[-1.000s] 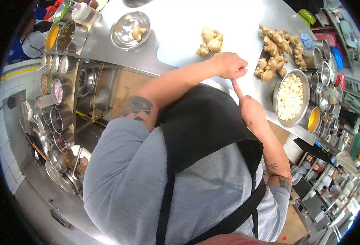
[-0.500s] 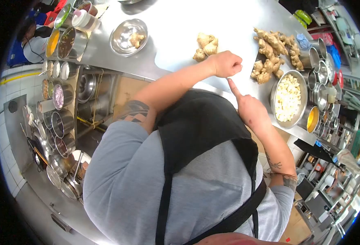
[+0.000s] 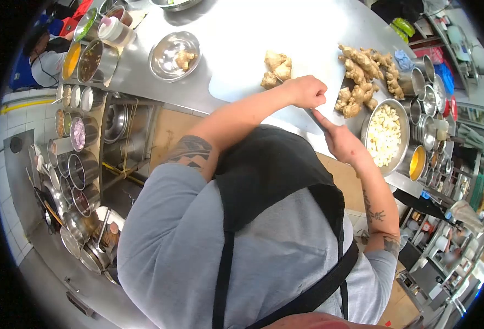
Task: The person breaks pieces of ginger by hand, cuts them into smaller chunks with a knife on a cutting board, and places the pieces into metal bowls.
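Observation:
My right hand (image 3: 343, 141) is closed around a knife (image 3: 317, 120), its index finger stretched along the dark blade. From there the blade points toward my left hand (image 3: 307, 91), where the rest of it is hidden. My left hand is a fist just above the knife, over the pale cutting board (image 3: 233, 88); what its fingers hold is hidden. Just beyond my left wrist, a knobbly piece of ginger (image 3: 278, 67) lies on the board. A pile of unpeeled ginger (image 3: 357, 68) lies to the right of my left hand.
Right of my right hand stands a steel bowl (image 3: 406, 143) of pale cut pieces. Another metal bowl (image 3: 162, 70) holds one ginger piece. Steel containers (image 3: 109, 63) line the left side, and stacked pans (image 3: 428, 131) the right. A person (image 3: 47, 66) is at the far left.
My right hand has tilted and shifted slightly, and the dark knife blade now shows under its index finger. My left fist has moved slightly down and right.

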{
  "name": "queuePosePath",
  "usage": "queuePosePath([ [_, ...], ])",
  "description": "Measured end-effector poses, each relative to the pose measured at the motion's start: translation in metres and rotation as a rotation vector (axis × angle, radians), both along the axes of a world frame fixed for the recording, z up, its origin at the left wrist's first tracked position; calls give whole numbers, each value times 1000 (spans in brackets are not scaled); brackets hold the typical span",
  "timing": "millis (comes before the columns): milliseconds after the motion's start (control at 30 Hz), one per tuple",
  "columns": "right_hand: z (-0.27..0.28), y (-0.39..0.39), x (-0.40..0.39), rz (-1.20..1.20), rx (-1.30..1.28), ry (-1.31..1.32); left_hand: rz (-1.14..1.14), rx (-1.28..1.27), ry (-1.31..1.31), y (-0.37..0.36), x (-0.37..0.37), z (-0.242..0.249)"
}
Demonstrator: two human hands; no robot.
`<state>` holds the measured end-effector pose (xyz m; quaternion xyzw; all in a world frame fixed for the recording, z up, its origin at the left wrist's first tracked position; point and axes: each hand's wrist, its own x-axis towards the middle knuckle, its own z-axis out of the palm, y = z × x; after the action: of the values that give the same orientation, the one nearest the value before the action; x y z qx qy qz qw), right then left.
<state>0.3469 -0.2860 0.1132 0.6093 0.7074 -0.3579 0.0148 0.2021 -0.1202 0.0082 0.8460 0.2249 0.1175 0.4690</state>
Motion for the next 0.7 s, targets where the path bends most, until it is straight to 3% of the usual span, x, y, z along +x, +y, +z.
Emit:
queuePosePath([
  [33,-2,0,-8,12,-135,-262,-3,3,21,-2,2,-1],
  [133,-55,-35,-22,-15,-1,-436,2,107,99,-18,-7,-2],
  [167,-73,-44,-20,-9,58,-369,-14,119,162,-22,-12,9],
  [267,-52,-27,-25,-54,-110,-310,36,113,104,-18,-12,7],
  [467,-17,-12,-12,-56,31,-45,-16,147,96,-7,1,-3],
  [567,-54,-28,-14,-109,103,-6,129,350,-303,-18,-9,-21],
  [633,-68,-37,-18,-217,65,-90,388,519,-537,-27,-38,-1],
  [700,-76,-41,-19,-272,103,-118,755,499,-501,-21,-70,-9],
])
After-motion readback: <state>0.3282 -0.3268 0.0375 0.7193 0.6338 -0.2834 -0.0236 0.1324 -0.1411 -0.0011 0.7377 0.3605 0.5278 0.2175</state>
